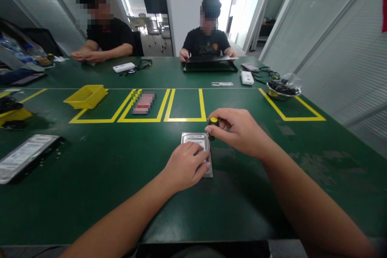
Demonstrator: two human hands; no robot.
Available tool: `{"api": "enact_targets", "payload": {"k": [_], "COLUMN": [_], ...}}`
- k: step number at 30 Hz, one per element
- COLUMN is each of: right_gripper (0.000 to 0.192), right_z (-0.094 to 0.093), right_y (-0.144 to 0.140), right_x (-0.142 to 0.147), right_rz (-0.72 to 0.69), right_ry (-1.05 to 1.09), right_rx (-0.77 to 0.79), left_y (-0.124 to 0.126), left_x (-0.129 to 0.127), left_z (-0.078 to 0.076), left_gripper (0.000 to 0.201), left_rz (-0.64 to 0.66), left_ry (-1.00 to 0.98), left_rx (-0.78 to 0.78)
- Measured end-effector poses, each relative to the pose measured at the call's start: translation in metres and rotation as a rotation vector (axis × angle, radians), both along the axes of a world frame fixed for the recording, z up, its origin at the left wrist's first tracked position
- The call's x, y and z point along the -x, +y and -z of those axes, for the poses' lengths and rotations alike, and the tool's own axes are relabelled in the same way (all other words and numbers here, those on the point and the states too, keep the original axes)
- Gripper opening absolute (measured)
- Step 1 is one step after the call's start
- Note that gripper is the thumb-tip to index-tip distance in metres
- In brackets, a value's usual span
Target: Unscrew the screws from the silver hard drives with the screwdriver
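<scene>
A silver hard drive (195, 136) lies on the green table in front of me, its label partly covered. My left hand (189, 165) rests across it, fingers bent over the top and toward its right edge, holding it against the table. In my right hand (238, 131) is a short screwdriver (213, 122) with a black handle and a yellow cap, pinched between thumb and fingers. The screwdriver stands upright at the drive's upper right edge. I cannot make out its tip or whether it sits in a screw.
On the left lies a larger drive (28, 157) with small bits beside it. Yellow tape marks boxes around a yellow bin (86, 96), a pixelated pink object (144, 103) and a metal bowl (283, 92) of dark parts. Two people sit opposite, one handling a black panel (210, 66).
</scene>
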State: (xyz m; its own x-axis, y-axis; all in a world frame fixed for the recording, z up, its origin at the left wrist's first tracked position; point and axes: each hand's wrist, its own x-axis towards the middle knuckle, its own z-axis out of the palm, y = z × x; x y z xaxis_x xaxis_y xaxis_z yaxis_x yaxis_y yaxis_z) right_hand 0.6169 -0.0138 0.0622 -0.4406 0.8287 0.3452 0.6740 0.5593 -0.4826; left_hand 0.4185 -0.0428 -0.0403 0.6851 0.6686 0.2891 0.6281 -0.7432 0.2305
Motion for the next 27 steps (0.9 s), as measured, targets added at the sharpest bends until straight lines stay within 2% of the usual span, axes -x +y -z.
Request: {"api": "enact_targets", "payload": {"k": [10, 15, 27], "right_gripper": [0.021, 0.022, 0.019], "right_z": [-0.005, -0.006, -0.008], "right_y": [-0.007, -0.012, -0.013], "right_x": [-0.001, 0.0, -0.005], "right_rz": [0.01, 0.046, -0.048], "right_ry": [-0.187, -0.256, -0.222], "right_rx": [-0.135, -0.138, -0.146], "left_y": [0.0, 0.0, 0.001], "left_x": [0.0, 0.001, 0.0], "left_z": [0.001, 0.001, 0.002], "left_gripper": [0.03, 0.03, 0.03], "left_rz": [0.003, 0.002, 0.005], "left_ry": [0.004, 0.002, -0.006], "left_rx": [-0.009, -0.003, -0.007]}}
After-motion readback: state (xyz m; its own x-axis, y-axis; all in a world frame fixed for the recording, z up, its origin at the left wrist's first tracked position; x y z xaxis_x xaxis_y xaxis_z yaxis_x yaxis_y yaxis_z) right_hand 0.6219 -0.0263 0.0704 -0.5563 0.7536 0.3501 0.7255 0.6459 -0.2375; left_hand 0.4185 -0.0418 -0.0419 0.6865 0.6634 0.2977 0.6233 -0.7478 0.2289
